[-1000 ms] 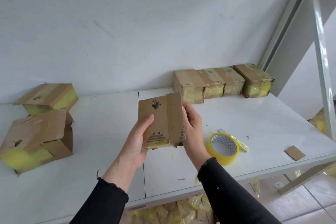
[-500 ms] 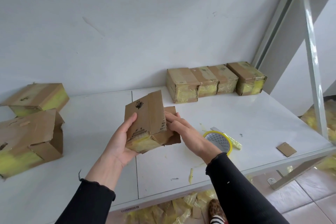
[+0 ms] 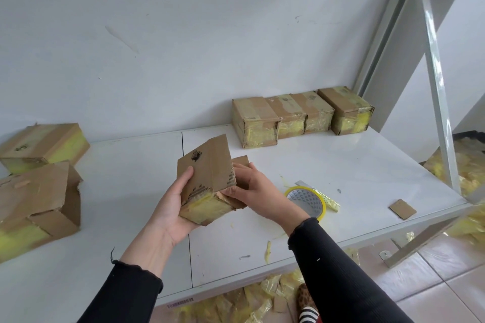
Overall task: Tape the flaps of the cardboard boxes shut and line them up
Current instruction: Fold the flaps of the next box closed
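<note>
Writing you could read is nowhere on the cardboard; the small brown cardboard box with yellow tape at its end (image 3: 207, 186), held above the white counter (image 3: 328, 165), shows only a dark smudge and a printed stripe pattern too blurred to make out. A barcode sticker (image 3: 180, 303) sits on the counter's front edge, its digits illegible. Your left hand (image 3: 170, 210) cups the box from below, thumb curled onto its top face. Your right hand (image 3: 258, 193) presses the loose flap at the box's right side, fingers (image 3: 242, 168) fairly straight. Behind and right of that box, four taped brown boxes (image 3: 301, 113) stand in a touching row against the wall. Left of it lie two more boxes (image 3: 39, 173), near the counter's left side, one with a flap open. One yellow tape roll (image 3: 307, 200) lies just right of your right hand, and one cardboard scrap (image 3: 402, 209) sits near the right edge. Bare counter lies between the held box and the row.
</note>
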Action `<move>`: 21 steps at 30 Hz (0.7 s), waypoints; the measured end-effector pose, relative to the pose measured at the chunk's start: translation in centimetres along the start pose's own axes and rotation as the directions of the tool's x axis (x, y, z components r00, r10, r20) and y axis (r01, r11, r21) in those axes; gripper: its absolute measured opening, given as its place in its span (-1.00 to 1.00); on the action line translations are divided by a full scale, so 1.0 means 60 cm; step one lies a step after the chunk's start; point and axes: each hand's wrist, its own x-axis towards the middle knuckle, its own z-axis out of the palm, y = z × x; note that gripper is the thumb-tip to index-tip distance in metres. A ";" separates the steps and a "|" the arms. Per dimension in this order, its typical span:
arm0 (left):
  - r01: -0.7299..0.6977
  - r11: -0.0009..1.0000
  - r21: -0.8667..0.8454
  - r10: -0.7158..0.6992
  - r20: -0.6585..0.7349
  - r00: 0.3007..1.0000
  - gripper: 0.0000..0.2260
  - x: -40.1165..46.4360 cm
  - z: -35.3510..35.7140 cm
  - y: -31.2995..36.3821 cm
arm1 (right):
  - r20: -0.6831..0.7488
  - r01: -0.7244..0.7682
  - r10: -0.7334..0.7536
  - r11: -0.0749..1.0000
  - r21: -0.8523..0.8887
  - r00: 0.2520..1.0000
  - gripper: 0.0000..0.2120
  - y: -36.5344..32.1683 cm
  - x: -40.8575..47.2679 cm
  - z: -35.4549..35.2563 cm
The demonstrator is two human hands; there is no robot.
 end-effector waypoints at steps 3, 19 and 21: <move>-0.037 0.999 -0.017 0.037 0.005 0.999 -0.55 0.001 0.005 -0.004 | -0.099 0.008 -0.020 0.993 -0.116 0.995 -0.84 -0.003 0.002 -0.001; -0.249 0.957 0.150 0.251 0.006 0.968 -0.63 0.001 0.023 -0.010 | -0.376 0.060 0.001 0.987 0.148 0.927 -0.43 -0.002 0.021 0.052; -0.254 0.957 0.140 0.252 0.029 0.967 -0.64 0.000 0.025 -0.009 | -0.398 0.101 0.007 0.963 0.252 0.918 -0.40 -0.011 0.022 0.052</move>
